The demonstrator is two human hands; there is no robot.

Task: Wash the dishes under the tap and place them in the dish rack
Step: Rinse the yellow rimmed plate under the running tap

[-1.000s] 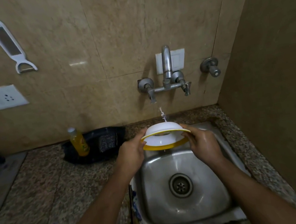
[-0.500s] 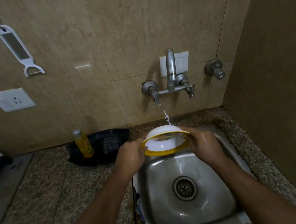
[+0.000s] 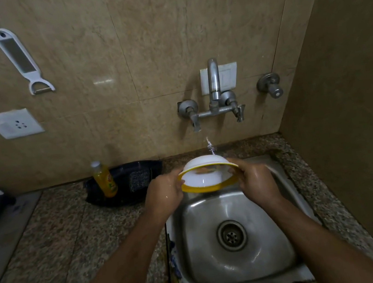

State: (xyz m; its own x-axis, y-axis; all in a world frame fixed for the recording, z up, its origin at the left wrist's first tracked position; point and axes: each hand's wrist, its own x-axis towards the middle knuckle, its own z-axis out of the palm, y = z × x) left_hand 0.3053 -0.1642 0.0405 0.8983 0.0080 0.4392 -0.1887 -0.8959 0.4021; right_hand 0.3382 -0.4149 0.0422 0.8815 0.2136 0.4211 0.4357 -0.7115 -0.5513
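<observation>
Two forearms reach in from the near edge over a steel sink whose drain sits in the middle of the basin. Further in, over the far rim of the sink, the left hand and the right hand hold a white bowl with a yellow rim between them, fingers curled around its left and right edges. The bowl is tipped, bottom up and away, its opening facing the person. A thin stream of water falls onto its far side. To the left on the speckled counter lies a black tray with a yellow bottle standing in it. On the far wall are the tap, a separate valve to the right, a socket and a hanging peeler at far left.
</observation>
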